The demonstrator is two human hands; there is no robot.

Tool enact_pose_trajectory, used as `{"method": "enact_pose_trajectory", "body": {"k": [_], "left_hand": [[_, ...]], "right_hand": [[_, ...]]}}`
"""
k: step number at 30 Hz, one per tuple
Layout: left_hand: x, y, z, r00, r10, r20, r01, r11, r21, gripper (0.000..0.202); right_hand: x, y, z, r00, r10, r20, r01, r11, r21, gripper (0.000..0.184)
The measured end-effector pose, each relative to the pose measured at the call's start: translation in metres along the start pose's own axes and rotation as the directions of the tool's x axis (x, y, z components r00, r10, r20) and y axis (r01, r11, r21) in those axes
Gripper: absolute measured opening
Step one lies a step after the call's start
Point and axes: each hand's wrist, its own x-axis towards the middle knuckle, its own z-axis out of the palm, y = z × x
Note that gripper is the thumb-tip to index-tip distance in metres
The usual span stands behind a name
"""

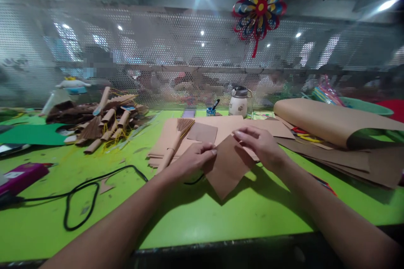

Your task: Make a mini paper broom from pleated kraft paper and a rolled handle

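A square of brown kraft paper (229, 168) is held up over the green table, one corner pointing down toward me. My left hand (200, 155) pinches its left side between thumb and fingers. At its upper corner my right hand (260, 141) grips the paper with thumb and fingertips. Behind the sheet lies a stack of lighter brown paper (170, 134). On that stack rest another brown paper square (203, 132) and a rolled paper tube (170, 153) with a pleated, fan-like end.
Rolled paper pieces with yellow string (110, 124) are heaped at left. A purple device (23, 180) trails a black cable (94, 183). Behind stand a small blue pot (211, 112) with a pen and a lidded jar (239, 103). Large brown sheets (331, 119) cover the right side.
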Motion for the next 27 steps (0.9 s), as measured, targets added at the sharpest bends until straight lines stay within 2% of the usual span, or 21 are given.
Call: {"method": "enact_pose_trajectory", "body": {"k": [3, 5, 10, 13, 20, 23, 27], "left_hand": [[-0.0009, -0.0001, -0.0001, 0.995, 0.024, 0.095, -0.032, 0.996, 0.082, 0.024], [-0.0011, 0.0006, -0.0011, 0.996, 0.020, 0.088, -0.028, 0.995, 0.091, 0.026], [-0.0022, 0.0045, -0.0025, 0.995, 0.036, -0.091, -0.034, 0.999, 0.020, 0.024], [-0.0022, 0.0056, -0.0019, 0.989, 0.052, -0.139, -0.049, 0.999, 0.024, 0.023], [-0.0002, 0.0051, -0.0017, 0.982, 0.081, -0.170, -0.071, 0.996, 0.061, 0.020], [0.0004, 0.0054, -0.0030, 0.987, 0.065, -0.148, -0.067, 0.998, -0.009, 0.019], [-0.0015, 0.0079, -0.0030, 0.993, 0.035, -0.113, -0.048, 0.992, -0.114, 0.024]], "right_hand": [[-0.0066, -0.0025, 0.0030, 0.970, 0.150, 0.190, -0.154, 0.988, 0.005, 0.024], [-0.0097, -0.0034, 0.0047, 0.958, 0.174, 0.227, -0.186, 0.982, 0.032, 0.023], [-0.0088, -0.0035, 0.0043, 0.979, 0.148, 0.137, -0.151, 0.988, 0.013, 0.026], [-0.0079, -0.0032, 0.0051, 0.987, 0.124, 0.100, -0.125, 0.992, -0.002, 0.027], [-0.0089, -0.0074, 0.0071, 0.992, 0.021, 0.124, -0.014, 0.998, -0.055, 0.023], [-0.0073, -0.0082, 0.0047, 0.992, 0.022, 0.126, -0.023, 1.000, 0.004, 0.020], [-0.0047, -0.0079, 0.0017, 0.996, 0.056, 0.067, -0.063, 0.993, 0.101, 0.018]]}}
